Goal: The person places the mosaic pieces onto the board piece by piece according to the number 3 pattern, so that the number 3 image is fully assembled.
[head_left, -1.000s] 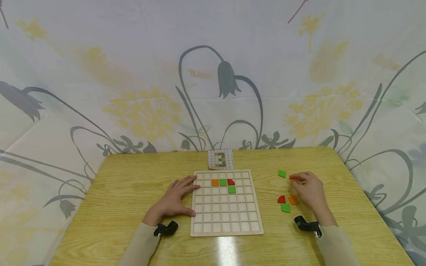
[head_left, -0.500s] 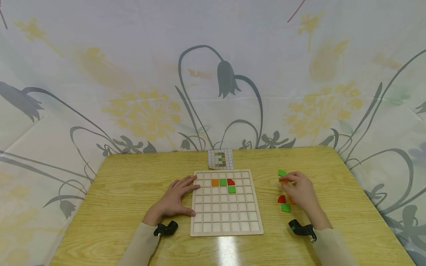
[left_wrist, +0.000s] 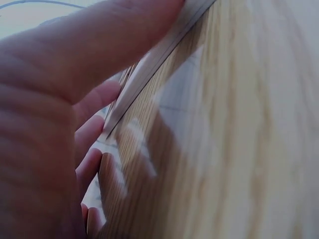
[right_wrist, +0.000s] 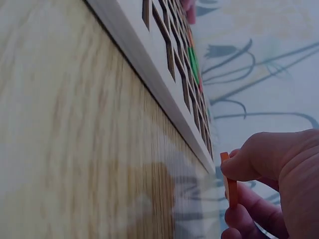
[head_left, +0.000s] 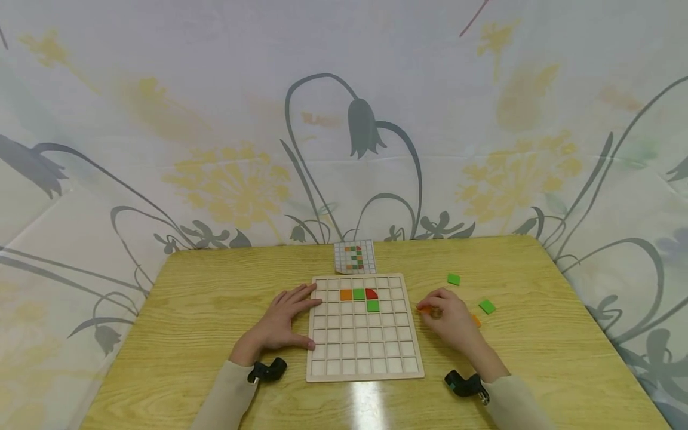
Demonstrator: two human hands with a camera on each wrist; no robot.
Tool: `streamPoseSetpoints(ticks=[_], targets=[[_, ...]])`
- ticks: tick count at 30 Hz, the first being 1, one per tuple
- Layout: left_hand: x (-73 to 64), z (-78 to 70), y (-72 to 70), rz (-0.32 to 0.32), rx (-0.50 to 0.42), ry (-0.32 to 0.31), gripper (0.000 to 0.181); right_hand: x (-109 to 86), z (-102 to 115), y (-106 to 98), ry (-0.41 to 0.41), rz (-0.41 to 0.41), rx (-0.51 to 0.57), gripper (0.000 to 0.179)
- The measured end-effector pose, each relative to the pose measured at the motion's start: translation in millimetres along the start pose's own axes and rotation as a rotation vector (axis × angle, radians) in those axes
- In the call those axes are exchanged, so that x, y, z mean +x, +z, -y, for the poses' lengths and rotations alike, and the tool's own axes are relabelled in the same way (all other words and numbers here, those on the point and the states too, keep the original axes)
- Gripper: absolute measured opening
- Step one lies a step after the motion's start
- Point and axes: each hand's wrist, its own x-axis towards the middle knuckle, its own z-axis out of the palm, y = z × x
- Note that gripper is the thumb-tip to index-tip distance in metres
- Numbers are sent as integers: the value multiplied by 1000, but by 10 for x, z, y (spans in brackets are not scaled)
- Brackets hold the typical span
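- Just off the right edge of the board [head_left: 363, 351]: right hand [head_left: 445, 316], thumb and fingers pinching an orange tile [right_wrist: 231, 184], edge-on to the wrist view; long axis unclear.
- Board lies leftward of that tile, apart; right hand nearer it than left.
- Board's left edge: left hand [head_left: 279, 322], fingers spread, touching, nothing grasped.
- Tabletop [head_left: 226, 286], right side: loose green tile [head_left: 487, 306].

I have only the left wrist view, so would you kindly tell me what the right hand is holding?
Observer: The right hand pinches an orange piece.
Operator: Thank you; whereabouts is that hand?
Observer: Just to the right of the grid board.
Operator: And what sits in its cells?
Observer: An orange square, a green square and a red rounded piece in one row, with another green square below the red in the head view.
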Motion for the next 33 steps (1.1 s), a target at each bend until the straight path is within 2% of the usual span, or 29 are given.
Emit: streamPoseSetpoints(ticks=[7,15,25,30,33], targets=[[-3,-7,7,-8,-13,-5,92,24,117,108,3,47,21,17],[2,-1,-1,-15,-12,-12,92,54,194,266,-121,111,86,16],[23,33,21,-15,-14,-13,93,165,310,374,-142,190,80,13],[19,32,22,-14,-10,-11,93,229,311,430,-179,228,92,13],[16,25,20,-12,-9,-12,92,252,320,450,-173,251,96,12]])
